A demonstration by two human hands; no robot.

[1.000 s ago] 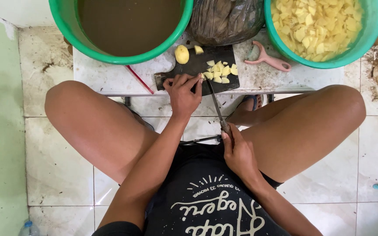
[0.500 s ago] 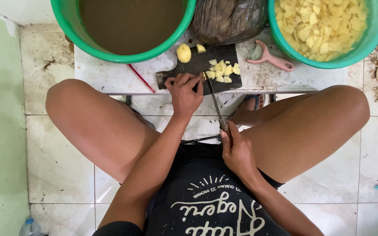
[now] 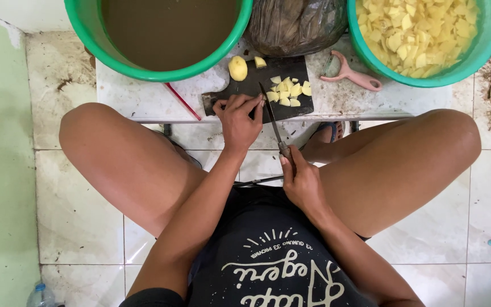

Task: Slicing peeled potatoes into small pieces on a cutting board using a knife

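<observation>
My left hand (image 3: 237,120) rests on the near edge of a dark cutting board (image 3: 248,84), fingers curled over a potato piece that they mostly hide. My right hand (image 3: 301,183) grips the handle of a long knife (image 3: 270,116). Its blade points away from me, with the tip over the board just left of a small heap of cut potato pieces (image 3: 287,91). A peeled potato half (image 3: 237,68) and a small chunk (image 3: 260,62) lie at the board's far edge.
The board sits on a low white table (image 3: 143,96). Behind it stand a green basin of brown water (image 3: 166,34), a dark plastic bag (image 3: 295,23) and a green basin of cut potato (image 3: 421,34). A pink peeler (image 3: 350,74) lies at the right. My bare knees flank the table.
My right hand has moved forward and slightly left with the knife, so the blade tip now reaches farther over the board. The left hand has stayed in place.
</observation>
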